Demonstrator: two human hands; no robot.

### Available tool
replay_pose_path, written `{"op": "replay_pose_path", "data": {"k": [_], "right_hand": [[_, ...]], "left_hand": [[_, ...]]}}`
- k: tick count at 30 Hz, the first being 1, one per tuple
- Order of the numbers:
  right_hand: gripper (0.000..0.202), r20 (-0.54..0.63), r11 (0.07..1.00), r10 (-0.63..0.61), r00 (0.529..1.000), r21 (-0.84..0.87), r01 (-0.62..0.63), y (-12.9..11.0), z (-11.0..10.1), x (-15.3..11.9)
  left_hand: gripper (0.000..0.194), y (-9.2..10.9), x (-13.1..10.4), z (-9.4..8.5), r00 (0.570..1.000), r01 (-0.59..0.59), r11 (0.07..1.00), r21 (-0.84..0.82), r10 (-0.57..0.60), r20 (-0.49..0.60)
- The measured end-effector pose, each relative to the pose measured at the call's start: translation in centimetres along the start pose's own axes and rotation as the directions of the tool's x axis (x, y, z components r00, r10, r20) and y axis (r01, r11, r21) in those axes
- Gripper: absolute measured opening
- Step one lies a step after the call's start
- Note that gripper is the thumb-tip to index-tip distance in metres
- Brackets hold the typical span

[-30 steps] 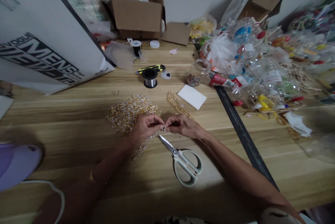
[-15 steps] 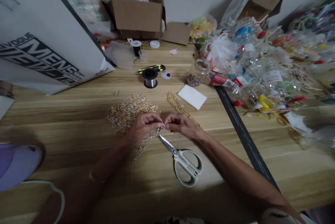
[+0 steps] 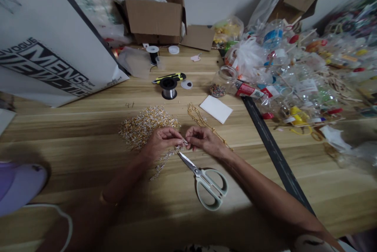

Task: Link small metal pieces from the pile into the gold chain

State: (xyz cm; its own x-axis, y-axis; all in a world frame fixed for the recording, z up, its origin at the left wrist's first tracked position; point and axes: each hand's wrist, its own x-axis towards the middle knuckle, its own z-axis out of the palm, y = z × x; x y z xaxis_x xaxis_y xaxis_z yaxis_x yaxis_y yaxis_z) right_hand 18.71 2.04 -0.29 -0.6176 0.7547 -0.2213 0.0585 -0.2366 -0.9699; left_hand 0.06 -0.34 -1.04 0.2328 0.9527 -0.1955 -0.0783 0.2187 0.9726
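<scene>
Both hands meet over the middle of the tabletop (image 3: 129, 201): the left hand (image 3: 157, 142) pinches one end of a silvery strand (image 3: 161, 164) between thumb and fingers, while the right hand (image 3: 205, 141) has its fingers curled in close beside that end, though whether they grip anything I cannot tell. Biggest of the worries is the heap of plastic bottles (image 3: 297, 77) spread toward the far right corner; a knock from the right arm could send some of it rolling inward. Toward the far edge, an open glass jar (image 3: 225, 81) with small beads in the bottom would likely scatter them if tipped. Scissors (image 3: 195, 170) lie with their tip just below the fingertips and their handles toward the near edge, so a wrist dropping low might bring skin against the point, or the strand could snag there as it is drawn across. Left of the hands and a little farther off is a loose pile of gold and clear pieces (image 3: 145, 124); the left knuckles sit right against it, and a careless sweep would spread it and mix stray bits into the strand. A gold chain (image 3: 202, 121) runs down behind the right hand, where a finger or wrist could catch and drag it. Smallest is the pinched end itself: such fine links could slip if the thumb eases off, and the strand's loose tail might twist or tangle.
</scene>
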Motion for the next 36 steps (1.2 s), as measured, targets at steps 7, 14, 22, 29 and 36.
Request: {"op": "replay_pose_path", "data": {"k": [7, 14, 22, 29, 36], "right_hand": [[0.019, 0.002, 1.0, -0.015, 1.0, 0.008, 0.015, -0.3, 0.0, -0.1], [0.016, -0.01, 0.999, -0.039, 0.999, -0.004, 0.039, -0.4, 0.1, -0.1], [0.015, -0.058, 0.999, -0.042, 0.997, -0.033, 0.04, -0.1, 0.3, 0.0], [0.01, -0.057, 0.996, -0.045, 0.997, -0.081, 0.04, -0.1, 0.3, -0.1], [0.007, 0.015, 0.988, -0.067, 0.998, -0.135, 0.068, 0.5, -0.4, 0.0]], "left_hand": [[0.017, 0.2, 0.0, 0.1, 1.0, -0.019, 0.999, 0.038, 0.019, 0.0], [0.018, 0.2, 0.0, 0.0, 1.0, -0.011, 0.997, 0.078, 0.012, -0.022], [0.018, 0.5, -0.1, 0.5, 0.997, -0.034, 0.994, 0.1, 0.04, -0.06], [0.016, 0.2, -0.2, 0.9, 0.99, -0.08, 0.988, 0.133, 0.094, -0.103], [0.014, 0.1, -0.3, 1.2, 0.984, -0.086, 0.983, 0.161, 0.109, -0.139]]}}
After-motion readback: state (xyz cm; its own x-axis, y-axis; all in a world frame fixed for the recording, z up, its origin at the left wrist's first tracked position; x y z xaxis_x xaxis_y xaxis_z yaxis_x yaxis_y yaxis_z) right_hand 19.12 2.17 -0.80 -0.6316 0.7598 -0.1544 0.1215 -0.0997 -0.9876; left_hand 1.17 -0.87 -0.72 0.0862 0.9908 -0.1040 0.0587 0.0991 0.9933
